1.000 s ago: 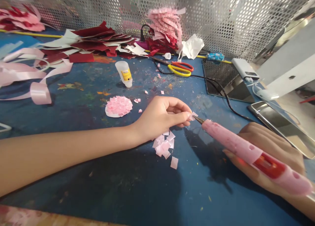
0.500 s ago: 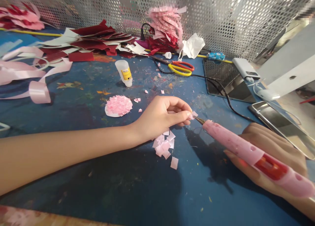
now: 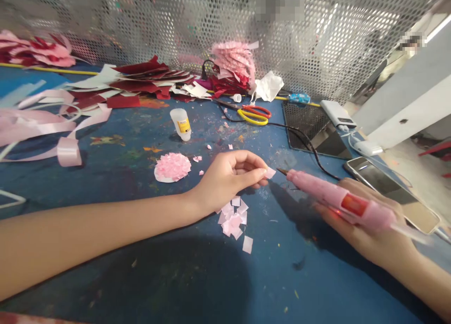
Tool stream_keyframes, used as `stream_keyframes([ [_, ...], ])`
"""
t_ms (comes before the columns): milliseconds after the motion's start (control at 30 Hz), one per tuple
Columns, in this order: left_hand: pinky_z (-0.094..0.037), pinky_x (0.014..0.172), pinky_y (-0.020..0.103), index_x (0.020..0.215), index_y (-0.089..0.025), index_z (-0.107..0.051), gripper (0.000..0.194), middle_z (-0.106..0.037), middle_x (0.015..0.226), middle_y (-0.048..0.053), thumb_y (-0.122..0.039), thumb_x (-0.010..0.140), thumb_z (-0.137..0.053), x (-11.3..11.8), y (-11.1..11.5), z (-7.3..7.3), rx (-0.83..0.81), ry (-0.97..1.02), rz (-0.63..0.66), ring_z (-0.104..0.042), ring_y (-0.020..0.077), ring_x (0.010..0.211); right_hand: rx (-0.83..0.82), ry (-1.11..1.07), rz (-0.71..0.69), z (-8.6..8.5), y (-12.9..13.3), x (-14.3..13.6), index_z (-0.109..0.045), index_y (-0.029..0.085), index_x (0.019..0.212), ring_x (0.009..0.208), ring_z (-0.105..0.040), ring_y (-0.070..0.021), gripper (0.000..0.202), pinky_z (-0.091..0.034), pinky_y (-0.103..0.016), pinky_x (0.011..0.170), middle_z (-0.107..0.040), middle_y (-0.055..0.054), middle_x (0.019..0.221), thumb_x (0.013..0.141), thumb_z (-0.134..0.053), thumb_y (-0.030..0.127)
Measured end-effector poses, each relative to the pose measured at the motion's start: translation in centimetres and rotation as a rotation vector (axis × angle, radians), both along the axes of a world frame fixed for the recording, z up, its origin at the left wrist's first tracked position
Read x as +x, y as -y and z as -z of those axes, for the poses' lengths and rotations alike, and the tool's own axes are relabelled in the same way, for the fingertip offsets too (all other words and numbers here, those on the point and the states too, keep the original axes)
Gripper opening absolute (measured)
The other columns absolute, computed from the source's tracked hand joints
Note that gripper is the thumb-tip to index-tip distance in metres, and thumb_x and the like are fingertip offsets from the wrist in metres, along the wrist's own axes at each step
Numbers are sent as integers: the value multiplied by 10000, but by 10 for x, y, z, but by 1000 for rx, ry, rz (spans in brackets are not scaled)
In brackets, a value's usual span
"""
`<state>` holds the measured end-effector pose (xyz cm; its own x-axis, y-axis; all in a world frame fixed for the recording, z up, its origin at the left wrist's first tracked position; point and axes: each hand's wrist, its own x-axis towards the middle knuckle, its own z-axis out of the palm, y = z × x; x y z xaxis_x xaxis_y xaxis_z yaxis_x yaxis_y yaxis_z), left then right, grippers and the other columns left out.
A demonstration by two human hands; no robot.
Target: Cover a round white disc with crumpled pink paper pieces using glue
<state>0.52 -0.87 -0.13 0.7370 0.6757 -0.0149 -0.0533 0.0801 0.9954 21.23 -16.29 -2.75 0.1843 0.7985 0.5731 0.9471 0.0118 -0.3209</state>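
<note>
My left hand [image 3: 234, 178] pinches a small pale pink ribbon square [image 3: 270, 173] between thumb and fingertips. To its right, my right hand [image 3: 366, 220] is wrapped around a pink glue gun [image 3: 317, 188], whose metal nozzle points left at the square, a small gap apart. The gun's clear glue stick pokes out at its back end. Below my left wrist lies a loose pile of pink squares [image 3: 232, 220], with a single square [image 3: 247, 244] just off it. Left of my hand rests a round white piece covered in pink ruffled bits [image 3: 172, 167].
A white bottle with yellow label [image 3: 181, 124] stands beyond. Scissors [image 3: 252, 114], a black cable, a tablet [image 3: 313, 131], a power bank [image 3: 337, 113] and a phone [image 3: 391, 192] lie rightward. Ribbon coils [image 3: 68, 151] and red sheets [image 3: 141, 84] are at left, before a perforated metal screen [image 3: 141, 23].
The glue gun's nozzle has drawn back from the ribbon square, and the gun's rear has swung. My left hand keeps its pinch. The whole view has tilted up slightly.
</note>
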Motion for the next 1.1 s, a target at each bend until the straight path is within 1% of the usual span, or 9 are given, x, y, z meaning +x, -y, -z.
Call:
stream_keyframes([
  [100, -502, 605, 204, 831, -177, -478, 220, -628, 669, -31, -184, 728, -673, -1, 1, 2, -29, 61, -7, -654, 110, 639, -177, -161, -4, -17, -15, -2, -619, 201, 735, 456, -479, -124, 292, -377, -239, 451, -507, 24, 495, 779, -589, 488],
  [200, -497, 625, 233, 872, -198, -411, 312, -634, 697, -29, -183, 711, -678, -2, 1, 5, -18, 90, 9, -657, 127, 664, -265, -243, 78, -18, -26, -2, -496, 188, 519, 383, -392, -106, 453, -324, -242, 401, -391, 43, 385, 743, -575, 575],
  [267, -492, 629, 239, 877, -203, -389, 328, -634, 705, -27, -195, 712, -672, -3, 2, 6, 16, 101, -1, -651, 130, 676, -290, -263, 55, -17, -30, -2, -523, 183, 580, 399, -420, -111, 421, -341, -241, 406, -442, 39, 433, 735, -577, 570],
  [400, -472, 577, 214, 888, -201, -406, 319, -614, 709, -34, -216, 707, -668, -5, 3, 3, 90, 115, -63, -633, 125, 677, 151, -266, -14, -19, -27, -1, -524, 193, 1036, 755, -578, -180, 375, -468, -314, 666, -611, -46, 882, 756, -604, 430],
  [533, -464, 556, 207, 946, -160, -572, 271, -637, 716, 2, -241, 704, -662, -9, 5, -3, 193, 92, -118, -623, 134, 688, 791, -301, 19, -31, -12, -10, -504, 217, 924, 705, -538, -164, 183, -448, -329, 676, -538, -18, 793, 781, -584, 299],
  [633, -493, 608, 229, 833, -146, -676, 184, -677, 726, 36, -237, 674, -681, -11, 5, -6, 186, 88, -171, -631, 147, 690, 945, -274, -4, -47, -5, -35, -503, 224, 837, 627, -518, -137, 120, -430, -292, 615, -525, 16, 717, 766, -599, 243],
  [833, -506, 600, 232, 735, -148, -673, 153, -675, 644, 26, -256, 634, -713, -13, 8, -9, 124, 142, -291, -618, 134, 627, 282, -465, -103, -63, -31, -93, -544, 207, 811, 559, -518, -111, 81, -421, -252, 558, -574, 22, 648, 796, -547, 286],
  [933, -517, 591, 228, 743, -139, -668, 179, -676, 649, 32, -269, 632, -719, -16, 13, -11, 60, 154, -323, -626, 130, 614, 210, -707, -150, -53, -53, -99, -546, 202, 838, 639, -570, -137, 144, -456, -264, 600, -607, -4, 720, 759, -560, 322],
  [1100, -527, 595, 212, 727, -131, -689, 137, -677, 638, 30, -222, 630, -719, -19, 19, -14, -29, 152, -290, -630, 116, 594, 57, -804, -262, -26, -64, -92, -566, 188, 879, 595, -614, -159, 190, -499, -279, 537, -649, -26, 705, 756, -550, 331],
])
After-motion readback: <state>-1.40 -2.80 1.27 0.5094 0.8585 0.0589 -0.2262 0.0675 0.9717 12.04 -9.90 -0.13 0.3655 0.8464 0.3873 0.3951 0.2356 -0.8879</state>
